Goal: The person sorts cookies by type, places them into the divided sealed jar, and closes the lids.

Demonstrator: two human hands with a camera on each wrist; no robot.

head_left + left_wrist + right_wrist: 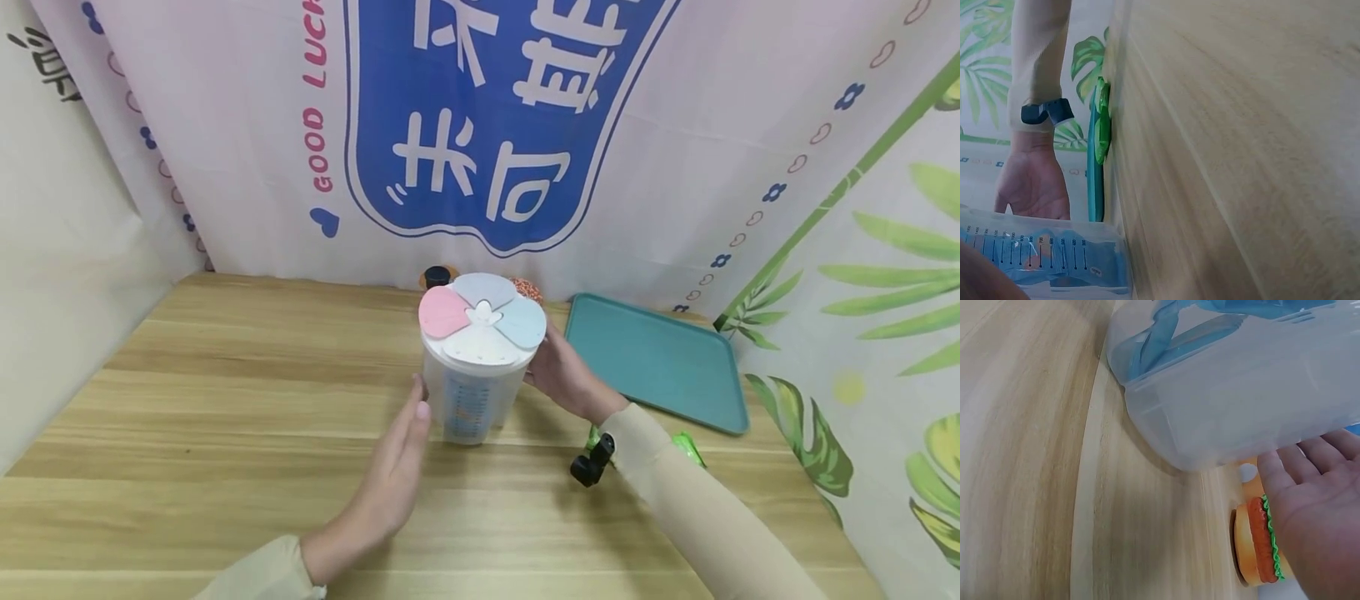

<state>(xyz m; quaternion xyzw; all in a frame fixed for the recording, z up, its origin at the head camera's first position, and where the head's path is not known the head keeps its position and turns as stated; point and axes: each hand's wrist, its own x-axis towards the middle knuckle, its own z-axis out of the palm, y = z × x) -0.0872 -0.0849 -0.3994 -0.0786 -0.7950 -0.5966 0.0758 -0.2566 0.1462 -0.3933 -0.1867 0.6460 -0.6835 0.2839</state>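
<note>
A tall translucent plastic storage container (pixel 480 375) stands upright on the wooden table, its lid made of petal-shaped flaps in pink, grey, pale blue and white. One compartment has a printed measuring scale and blue-wrapped contents (pixel 1054 250). At the container's left side is my left hand (pixel 393 471), its fingers extended along the wall. On the opposite side, my right hand (pixel 562 371) has its palm turned to the container and its fingers fairly straight; the right wrist view shows its fingertips (pixel 1269 461) right at the wall. Part of that hand is hidden behind the container in the head view.
To the right lies a teal tray (pixel 652 358). A green packet (pixel 686 448) is partly covered by my right forearm. Behind the container are a black-capped item (pixel 437 277) and a toy burger (pixel 1257 544). A printed curtain (pixel 247 167) borders the table's back.
</note>
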